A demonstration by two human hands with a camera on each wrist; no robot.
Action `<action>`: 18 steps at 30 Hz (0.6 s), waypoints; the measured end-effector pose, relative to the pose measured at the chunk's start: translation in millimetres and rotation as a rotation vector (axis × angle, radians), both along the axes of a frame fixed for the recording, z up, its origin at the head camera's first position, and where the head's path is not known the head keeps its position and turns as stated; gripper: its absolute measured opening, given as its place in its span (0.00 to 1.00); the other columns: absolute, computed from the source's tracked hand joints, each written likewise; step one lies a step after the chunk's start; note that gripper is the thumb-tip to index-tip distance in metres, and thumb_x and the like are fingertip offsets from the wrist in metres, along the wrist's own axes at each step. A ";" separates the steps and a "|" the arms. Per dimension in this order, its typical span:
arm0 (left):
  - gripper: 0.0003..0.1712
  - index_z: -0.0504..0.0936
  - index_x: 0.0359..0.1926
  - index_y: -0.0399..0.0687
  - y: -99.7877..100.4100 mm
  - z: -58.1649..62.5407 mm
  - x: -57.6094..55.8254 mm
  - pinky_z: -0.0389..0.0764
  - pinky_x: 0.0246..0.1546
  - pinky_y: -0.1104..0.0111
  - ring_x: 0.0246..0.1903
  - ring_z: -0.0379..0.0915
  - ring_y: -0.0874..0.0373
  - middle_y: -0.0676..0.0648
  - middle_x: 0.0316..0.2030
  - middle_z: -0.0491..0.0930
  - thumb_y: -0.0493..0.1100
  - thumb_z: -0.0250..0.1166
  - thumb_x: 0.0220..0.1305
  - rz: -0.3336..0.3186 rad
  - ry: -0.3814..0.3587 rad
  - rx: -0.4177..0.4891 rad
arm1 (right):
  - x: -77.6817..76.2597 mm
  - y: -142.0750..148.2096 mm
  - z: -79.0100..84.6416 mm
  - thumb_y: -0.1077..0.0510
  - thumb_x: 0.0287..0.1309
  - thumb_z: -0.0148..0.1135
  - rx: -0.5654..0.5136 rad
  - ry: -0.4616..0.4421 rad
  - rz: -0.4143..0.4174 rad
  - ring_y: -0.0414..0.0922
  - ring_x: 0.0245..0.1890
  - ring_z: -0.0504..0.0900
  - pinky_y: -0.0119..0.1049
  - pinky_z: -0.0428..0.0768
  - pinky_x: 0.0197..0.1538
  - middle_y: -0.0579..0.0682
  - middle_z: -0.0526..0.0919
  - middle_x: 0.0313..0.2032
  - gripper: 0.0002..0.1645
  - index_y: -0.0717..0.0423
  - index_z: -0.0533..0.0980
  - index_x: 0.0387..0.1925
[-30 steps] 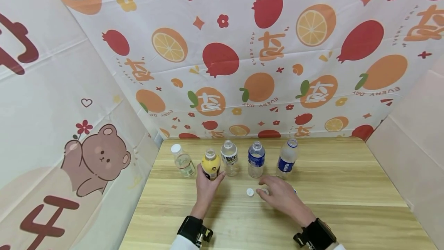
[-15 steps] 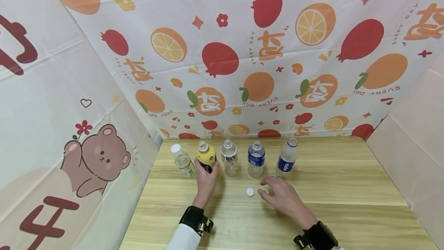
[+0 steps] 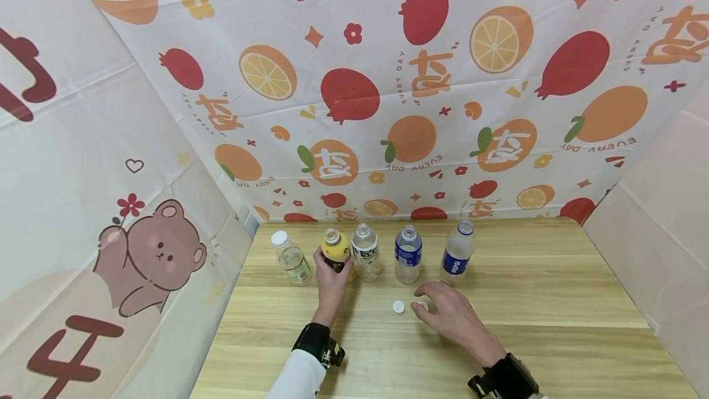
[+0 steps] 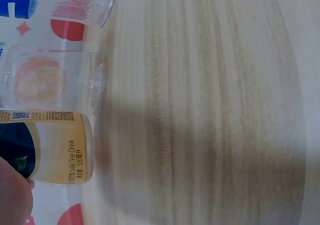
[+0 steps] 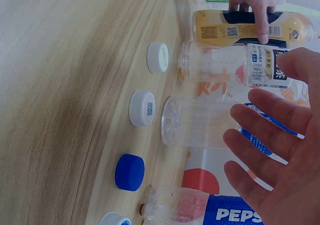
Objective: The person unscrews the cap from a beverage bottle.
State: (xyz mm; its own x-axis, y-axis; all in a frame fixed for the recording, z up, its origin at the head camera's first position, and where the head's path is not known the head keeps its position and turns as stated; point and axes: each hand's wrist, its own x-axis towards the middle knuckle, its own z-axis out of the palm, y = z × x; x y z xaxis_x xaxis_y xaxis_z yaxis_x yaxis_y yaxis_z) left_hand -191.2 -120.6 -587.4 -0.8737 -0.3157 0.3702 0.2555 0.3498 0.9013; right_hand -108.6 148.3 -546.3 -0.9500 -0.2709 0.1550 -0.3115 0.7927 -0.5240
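Note:
My left hand point(image 3: 331, 282) grips an upright yellow milk tea bottle point(image 3: 335, 250) around its dark-labelled middle. The bottle has no cap on its neck. I cannot tell whether its base touches the table. Close on its right stands a clear bottle with a white and black label point(image 3: 365, 255); on its left is a clear bottle with a white cap point(image 3: 291, 257). My right hand point(image 3: 451, 311), fingers spread and holding nothing, hovers over the caps. In the right wrist view I see a white cap point(image 5: 158, 57), a second white cap point(image 5: 142, 108) and a blue cap point(image 5: 130, 172).
Farther right in the row stand an uncapped blue-labelled bottle point(image 3: 408, 256) and an uncapped Pepsi bottle point(image 3: 456, 254). Another white cap point(image 5: 116, 219) is cut off by the right wrist view's edge. Behind the wooden table point(image 3: 554, 300) hangs a fruit-printed cloth point(image 3: 462, 97).
The left hand has carried the milk tea bottle back and left, into line with the row, then slightly right toward the clear bottle. My right hand has stayed nearly still.

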 end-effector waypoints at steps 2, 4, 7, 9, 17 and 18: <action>0.43 0.61 0.66 0.37 0.2 -2.3 -1.5 0.73 0.61 0.40 0.57 0.74 0.35 0.30 0.56 0.76 0.39 0.78 0.57 0.009 -0.016 -0.008 | -0.1 0.1 -0.1 0.47 0.63 0.70 0.001 0.005 0.004 0.49 0.52 0.84 0.50 0.83 0.55 0.47 0.87 0.48 0.13 0.50 0.85 0.43; 0.43 0.61 0.66 0.37 0.2 -4.0 -2.4 0.73 0.61 0.40 0.57 0.74 0.34 0.30 0.56 0.76 0.38 0.78 0.56 0.017 -0.036 -0.011 | -0.3 0.4 -0.2 0.47 0.63 0.70 0.004 0.012 0.010 0.49 0.51 0.84 0.49 0.83 0.54 0.47 0.87 0.48 0.13 0.50 0.84 0.44; 0.43 0.63 0.66 0.36 0.1 -5.1 -2.4 0.73 0.60 0.39 0.57 0.75 0.34 0.30 0.55 0.76 0.38 0.79 0.56 0.035 -0.062 -0.020 | -0.5 0.9 -0.2 0.47 0.63 0.70 0.011 0.020 0.018 0.49 0.51 0.85 0.49 0.84 0.53 0.47 0.87 0.47 0.14 0.50 0.84 0.44; 0.43 0.63 0.66 0.36 0.0 -5.6 -2.0 0.73 0.61 0.39 0.57 0.74 0.33 0.30 0.55 0.76 0.38 0.78 0.56 0.037 -0.073 -0.025 | -0.7 1.3 -0.3 0.47 0.64 0.70 0.016 0.023 0.021 0.48 0.50 0.85 0.49 0.84 0.52 0.47 0.87 0.47 0.14 0.50 0.84 0.44; 0.49 0.60 0.71 0.32 -1.5 -10.0 2.0 0.69 0.66 0.39 0.65 0.66 0.33 0.30 0.63 0.68 0.36 0.78 0.55 0.007 -0.053 -0.047 | -0.8 1.9 -0.3 0.46 0.64 0.70 0.028 0.010 0.014 0.48 0.51 0.84 0.49 0.83 0.54 0.47 0.87 0.48 0.13 0.48 0.84 0.44; 0.50 0.59 0.72 0.32 -1.7 -9.4 3.9 0.68 0.67 0.39 0.67 0.64 0.33 0.29 0.65 0.66 0.37 0.79 0.55 0.009 -0.048 -0.050 | -0.6 2.0 0.1 0.46 0.63 0.70 0.029 0.009 0.012 0.48 0.51 0.84 0.49 0.83 0.54 0.47 0.87 0.48 0.13 0.48 0.84 0.43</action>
State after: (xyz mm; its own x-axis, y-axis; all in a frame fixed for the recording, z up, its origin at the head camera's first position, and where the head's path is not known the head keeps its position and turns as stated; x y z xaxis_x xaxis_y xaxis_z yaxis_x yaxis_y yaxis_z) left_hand -187.2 -122.3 -596.7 -0.8878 -0.3062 0.3437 0.2092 0.3966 0.8938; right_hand -109.2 150.3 -546.2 -0.9452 -0.2869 0.1558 -0.3261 0.8038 -0.4976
